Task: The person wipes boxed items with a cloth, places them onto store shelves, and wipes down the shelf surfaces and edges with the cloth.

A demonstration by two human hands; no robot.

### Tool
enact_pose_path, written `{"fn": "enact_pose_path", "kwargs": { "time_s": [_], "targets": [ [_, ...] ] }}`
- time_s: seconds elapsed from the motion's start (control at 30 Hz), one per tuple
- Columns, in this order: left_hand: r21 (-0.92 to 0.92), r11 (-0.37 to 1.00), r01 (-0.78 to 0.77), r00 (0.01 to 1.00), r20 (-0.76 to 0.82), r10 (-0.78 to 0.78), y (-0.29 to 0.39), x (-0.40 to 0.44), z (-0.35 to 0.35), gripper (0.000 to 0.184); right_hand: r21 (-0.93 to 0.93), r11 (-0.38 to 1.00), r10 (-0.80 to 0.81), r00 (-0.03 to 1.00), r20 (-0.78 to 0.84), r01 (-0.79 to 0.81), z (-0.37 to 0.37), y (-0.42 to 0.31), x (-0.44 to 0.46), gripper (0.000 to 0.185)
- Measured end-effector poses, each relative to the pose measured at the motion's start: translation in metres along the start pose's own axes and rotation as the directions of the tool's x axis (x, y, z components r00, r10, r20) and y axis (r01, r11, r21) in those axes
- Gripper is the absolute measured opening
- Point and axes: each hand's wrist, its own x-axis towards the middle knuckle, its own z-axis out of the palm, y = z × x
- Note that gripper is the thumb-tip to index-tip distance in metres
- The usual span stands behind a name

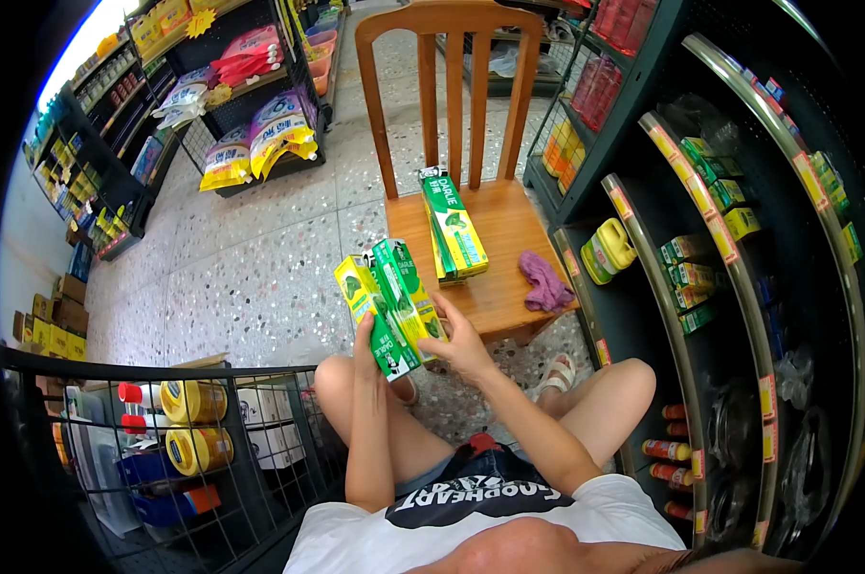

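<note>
Between my two hands, above my knees, are green and yellow Darlie toothpaste boxes [390,308] pressed side by side. My left hand [364,342] grips them at their left side, and my right hand [459,341] closes on their right side near the lower end. More Darlie boxes [454,226] lie in a stack on the seat of the wooden chair [499,215] in front of me. A crumpled purple cloth [544,283] rests at the seat's right front corner.
Right of me, a dark shelf unit [653,277] with price strips holds toothpaste boxes, a yellow jug [608,251] and bottles [667,450]. A wire rack [289,421] with yellow tubs [199,450] stands close on my left. Detergent bags [281,132] sit on a rack across the speckled floor [260,258].
</note>
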Motion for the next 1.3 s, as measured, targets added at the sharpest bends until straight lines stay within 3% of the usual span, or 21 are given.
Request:
{"fn": "enact_pose_path", "kwargs": {
  "time_s": [0.07, 0.1, 0.17, 0.3, 0.43, 0.47, 0.5, 0.53, 0.67, 0.77, 0.8, 0.9, 1.0, 1.13, 1.23, 1.3],
  "targets": [
    [-0.04, 0.999, 0.02, 1.0, 0.014, -0.019, 0.004, -0.012, 0.022, 0.048, 0.074, 0.993, 0.092, 0.994, 0.057, -0.096, -0.008, -0.02, -0.01, 0.078],
    [-0.061, 0.998, 0.032, 0.999, 0.022, -0.03, 0.006, -0.019, 0.036, 0.049, -0.107, 0.994, -0.02, 1.0, -0.015, 0.018, -0.012, -0.024, -0.015, 0.078],
    [-0.002, 0.999, 0.037, 0.996, 0.083, -0.037, 0.004, -0.027, 0.054, 0.051, -0.475, 0.858, -0.272, 0.958, -0.094, 0.197, -0.019, -0.033, -0.023, 0.077],
    [0.045, 0.996, 0.077, 0.992, 0.092, -0.081, -0.018, -0.028, 0.083, 0.056, -0.612, 0.73, -0.447, 0.89, -0.09, 0.305, -0.037, -0.045, -0.045, 0.072],
    [0.063, 0.987, 0.145, 0.957, 0.243, -0.156, -0.037, -0.027, 0.137, 0.056, -0.5, 0.807, -0.408, 0.909, -0.088, 0.314, -0.06, -0.078, -0.075, 0.085],
    [0.105, 0.991, 0.079, 0.944, 0.312, -0.108, -0.044, -0.026, 0.152, 0.056, -0.4, 0.853, -0.404, 0.909, -0.103, 0.334, -0.068, -0.081, -0.081, 0.091],
    [0.137, 0.982, 0.131, 0.92, 0.352, -0.172, -0.047, -0.029, 0.164, 0.054, -0.295, 0.887, -0.4, 0.911, -0.101, 0.357, -0.074, -0.086, -0.089, 0.097],
    [0.169, 0.977, 0.131, 0.9, 0.394, -0.188, -0.051, -0.031, 0.18, 0.053, -0.333, 0.89, -0.368, 0.922, -0.122, 0.312, -0.075, -0.109, -0.106, 0.105],
    [0.251, 0.957, 0.146, 0.856, 0.453, -0.25, -0.08, -0.041, 0.248, 0.048, -0.37, 0.882, -0.389, 0.893, -0.225, 0.291, -0.114, -0.147, -0.142, 0.109],
    [0.285, 0.926, 0.246, 0.764, 0.531, -0.366, -0.084, -0.058, 0.314, 0.047, -0.668, 0.658, -0.609, 0.768, -0.2, 0.348, -0.147, -0.187, -0.165, 0.106],
    [0.321, 0.909, 0.266, 0.733, 0.545, -0.407, -0.087, -0.055, 0.334, 0.048, -0.452, 0.775, -0.586, 0.77, -0.254, 0.441, -0.147, -0.206, -0.176, 0.1],
    [0.338, 0.896, 0.289, 0.615, 0.652, -0.444, -0.084, -0.072, 0.417, 0.05, -0.594, 0.676, -0.69, 0.657, -0.304, 0.435, -0.15, -0.272, -0.203, 0.093],
    [0.372, 0.867, 0.332, 0.509, 0.703, -0.497, -0.08, -0.084, 0.496, 0.049, -0.621, 0.633, -0.749, 0.568, -0.341, 0.463, -0.156, -0.334, -0.224, 0.083],
    [0.394, 0.885, 0.248, 0.32, 0.829, -0.459, -0.083, -0.094, 0.59, 0.044, -0.569, 0.688, -0.716, 0.548, -0.432, 0.451, -0.163, -0.415, -0.257, 0.063],
    [0.417, 0.891, 0.182, 0.263, 0.852, -0.453, -0.099, -0.105, 0.66, 0.039, -0.644, 0.679, -0.72, 0.488, -0.493, 0.352, -0.173, -0.467, -0.284, 0.048],
    [0.466, 0.883, 0.047, 0.271, 0.845, -0.461, -0.117, -0.11, 0.706, 0.038, -0.669, 0.666, -0.736, 0.436, -0.519, 0.329, -0.196, -0.498, -0.3, 0.037]
  ]
}}
